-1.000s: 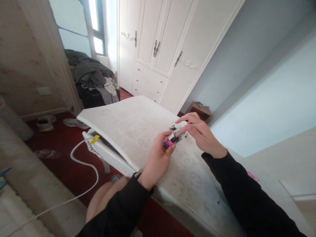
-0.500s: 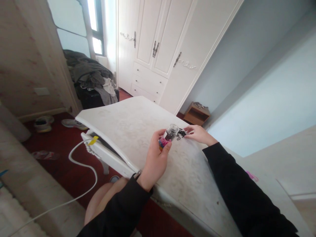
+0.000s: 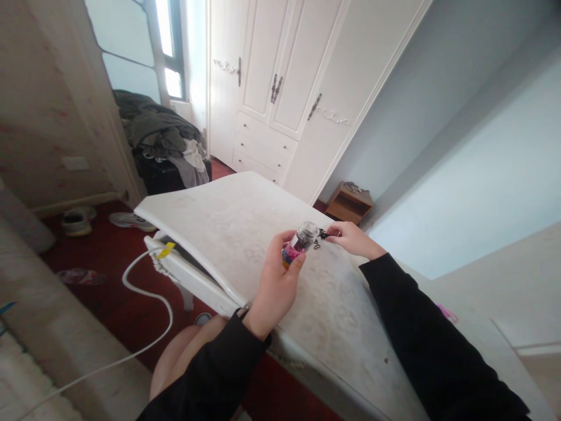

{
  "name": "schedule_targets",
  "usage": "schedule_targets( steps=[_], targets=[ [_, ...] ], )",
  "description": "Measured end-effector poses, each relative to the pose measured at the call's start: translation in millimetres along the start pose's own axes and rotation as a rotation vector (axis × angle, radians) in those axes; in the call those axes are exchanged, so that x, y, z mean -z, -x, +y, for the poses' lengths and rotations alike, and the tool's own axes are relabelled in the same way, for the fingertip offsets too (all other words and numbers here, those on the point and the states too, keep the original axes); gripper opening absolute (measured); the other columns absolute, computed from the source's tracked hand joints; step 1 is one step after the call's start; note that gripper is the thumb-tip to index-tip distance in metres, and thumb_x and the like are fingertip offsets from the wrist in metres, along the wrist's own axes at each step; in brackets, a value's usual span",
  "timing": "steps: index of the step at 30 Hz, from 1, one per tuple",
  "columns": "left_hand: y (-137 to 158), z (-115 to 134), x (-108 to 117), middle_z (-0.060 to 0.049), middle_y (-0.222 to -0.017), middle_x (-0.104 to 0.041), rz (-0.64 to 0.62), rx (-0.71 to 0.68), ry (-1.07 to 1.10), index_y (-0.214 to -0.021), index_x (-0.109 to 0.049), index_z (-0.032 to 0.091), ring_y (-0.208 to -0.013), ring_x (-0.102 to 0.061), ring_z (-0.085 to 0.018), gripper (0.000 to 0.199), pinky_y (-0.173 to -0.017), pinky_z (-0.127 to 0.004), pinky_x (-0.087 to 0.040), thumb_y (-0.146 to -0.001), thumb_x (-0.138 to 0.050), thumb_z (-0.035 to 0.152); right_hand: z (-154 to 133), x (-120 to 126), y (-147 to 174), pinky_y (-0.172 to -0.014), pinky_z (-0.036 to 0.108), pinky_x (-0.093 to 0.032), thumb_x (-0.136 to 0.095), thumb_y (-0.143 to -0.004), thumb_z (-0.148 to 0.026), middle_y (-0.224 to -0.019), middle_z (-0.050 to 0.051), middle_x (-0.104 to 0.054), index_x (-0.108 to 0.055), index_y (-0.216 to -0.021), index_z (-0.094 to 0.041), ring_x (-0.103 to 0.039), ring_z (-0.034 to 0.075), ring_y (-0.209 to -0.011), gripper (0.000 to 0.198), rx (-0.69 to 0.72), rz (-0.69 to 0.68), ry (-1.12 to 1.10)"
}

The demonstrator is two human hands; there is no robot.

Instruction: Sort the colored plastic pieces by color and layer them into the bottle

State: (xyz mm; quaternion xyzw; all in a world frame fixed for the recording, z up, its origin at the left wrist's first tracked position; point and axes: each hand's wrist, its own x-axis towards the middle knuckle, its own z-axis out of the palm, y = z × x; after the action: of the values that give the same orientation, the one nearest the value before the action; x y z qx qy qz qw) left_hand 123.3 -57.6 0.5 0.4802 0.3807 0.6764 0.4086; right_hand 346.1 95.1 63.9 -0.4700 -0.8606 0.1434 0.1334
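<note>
My left hand (image 3: pixel 280 272) is wrapped round a small clear jar (image 3: pixel 305 234), tilted with its open mouth up and to the right. Pink, blue and yellow show in its lower part and something dark shows higher up. Just right of the mouth, my right hand (image 3: pixel 346 238) pinches a small bunch of black looped pieces (image 3: pixel 323 234); they look like small bands or clips, too small to tell. A few loose black loops (image 3: pixel 316 245) lie on the white table (image 3: pixel 228 219) below the fingers.
A white cable (image 3: pixel 169 304) with a yellow tag runs to the table's left edge. Behind stand a white wardrobe (image 3: pixel 267 128) and a small wooden cabinet (image 3: pixel 349 206). Clothes (image 3: pixel 162 131) are heaped at the back left, and shoes (image 3: pixel 76 222) lie on the red floor.
My right hand's fingers have closed on black pieces from the table and lifted them slightly beside the jar's mouth. My left hand and the jar have barely moved.
</note>
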Motion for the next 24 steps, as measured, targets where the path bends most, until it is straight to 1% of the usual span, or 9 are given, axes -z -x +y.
schedule_targets(
  steps=[2, 5, 8, 11, 14, 18, 22, 24],
  targets=[
    [-0.2, 0.1, 0.6, -0.010, -0.126, -0.065, 0.007, -0.009, -0.018, -0.126, -0.056, 0.021, -0.121, -0.059, -0.025, 0.033, -0.106, -0.041, -0.045, -0.094, -0.063, 0.023, -8.7, 9.8, 2.2, -0.070, 0.033, -0.048, -0.071, -0.081, -0.041, -0.081, 0.005, -0.073, -0.072, -0.084, -0.017, -0.064, 0.021, -0.076, 0.024, 0.016, 0.022, -0.023],
    [-0.5, 1.2, 1.7, -0.009, -0.125, -0.067, 0.017, -0.038, -0.076, -0.125, -0.062, 0.022, -0.121, -0.059, -0.025, 0.034, -0.107, -0.041, -0.044, -0.092, -0.065, 0.021, -26.6, 26.2, 8.2, -0.070, 0.033, -0.049, -0.069, -0.085, -0.049, -0.080, 0.003, -0.069, -0.069, -0.089, -0.018, -0.062, 0.020, -0.075, 0.031, 0.048, 0.040, -0.090],
    [-0.9, 2.6, 2.4, -0.008, -0.123, -0.068, 0.005, -0.065, -0.131, -0.125, -0.066, 0.023, -0.119, -0.060, -0.026, 0.034, -0.106, -0.041, -0.044, -0.091, -0.067, 0.018, -50.4, 39.3, 17.2, -0.067, 0.033, -0.048, -0.073, -0.085, -0.049, -0.078, 0.002, -0.066, -0.065, -0.089, -0.020, -0.061, 0.018, -0.073, 0.030, 0.092, 0.074, -0.207],
    [-1.0, 3.7, 2.3, -0.008, -0.123, -0.068, -0.021, -0.084, -0.155, -0.125, -0.069, 0.024, -0.119, -0.060, -0.026, 0.036, -0.104, -0.041, -0.045, -0.090, -0.068, 0.015, -75.2, 46.5, 26.3, -0.067, 0.033, -0.048, -0.074, -0.087, -0.046, -0.078, 0.001, -0.066, -0.064, -0.088, -0.021, -0.061, 0.018, -0.073, 0.027, 0.149, 0.091, -0.229],
    [-0.7, 4.7, 2.0, -0.008, -0.125, -0.068, -0.036, -0.095, -0.170, -0.126, -0.069, 0.023, -0.119, -0.060, -0.026, 0.037, -0.104, -0.041, -0.045, -0.090, -0.067, 0.014, -94.4, 49.8, 32.6, -0.069, 0.032, -0.049, -0.073, -0.090, -0.038, -0.081, 0.003, -0.068, -0.068, -0.087, -0.021, -0.063, 0.018, -0.075, 0.019, 0.241, 0.109, -0.122],
    [-0.4, 5.1, 1.9, -0.009, -0.126, -0.068, -0.053, -0.097, -0.186, -0.128, -0.069, 0.023, -0.119, -0.059, -0.026, 0.038, -0.105, -0.041, -0.045, -0.091, -0.067, 0.014, -106.7, 51.5, 37.2, -0.066, 0.030, -0.048, -0.071, -0.093, -0.030, -0.082, 0.003, -0.069, -0.074, -0.087, -0.020, -0.064, 0.017, -0.073, 0.012, 0.383, 0.116, 0.069],
    [0.3, 4.1, 1.8, -0.008, -0.126, -0.067, -0.062, -0.102, -0.210, -0.130, -0.068, 0.023, -0.119, -0.058, -0.025, 0.040, -0.106, -0.040, -0.044, -0.091, -0.066, 0.013, -113.7, 49.6, 41.7, -0.067, 0.030, -0.050, -0.070, -0.095, -0.027, -0.086, 0.004, -0.071, -0.078, -0.090, -0.021, -0.066, 0.017, -0.075, 0.011, 0.474, 0.092, 0.122],
    [0.5, 3.9, 1.8, -0.008, -0.125, -0.067, -0.064, -0.111, -0.222, -0.131, -0.068, 0.022, -0.118, -0.058, -0.025, 0.041, -0.105, -0.040, -0.044, -0.091, -0.066, 0.013, -118.3, 48.0, 44.2, -0.069, 0.031, -0.051, -0.067, -0.097, -0.024, -0.089, 0.005, -0.071, -0.078, -0.088, -0.021, -0.066, 0.017, -0.078, 0.014, 0.495, 0.088, 0.139]
  ],
)
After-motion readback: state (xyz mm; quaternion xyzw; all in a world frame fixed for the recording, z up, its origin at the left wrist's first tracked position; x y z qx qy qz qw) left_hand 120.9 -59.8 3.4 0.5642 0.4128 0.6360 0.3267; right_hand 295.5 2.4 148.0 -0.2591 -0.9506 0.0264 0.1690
